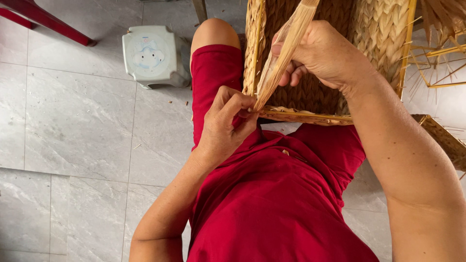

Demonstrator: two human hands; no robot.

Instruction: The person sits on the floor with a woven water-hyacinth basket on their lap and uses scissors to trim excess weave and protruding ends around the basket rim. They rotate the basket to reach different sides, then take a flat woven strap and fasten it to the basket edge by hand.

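Note:
A woven straw basket (378, 34) on a thin yellow frame rests on my lap against my red clothes. A flat bundle of pale straw strands (286, 48) runs from the top of the view down to the basket's near rim. My right hand (325, 53) is closed around the strands partway up. My left hand (228, 123) pinches their lower end at the rim, fingers curled tight on it.
A small white plastic stool (153, 56) stands on the grey tiled floor to the left of my knee. A dark red furniture leg (46, 20) crosses the top left corner. Loose straw and bare frame rods (439, 53) stick out at the right.

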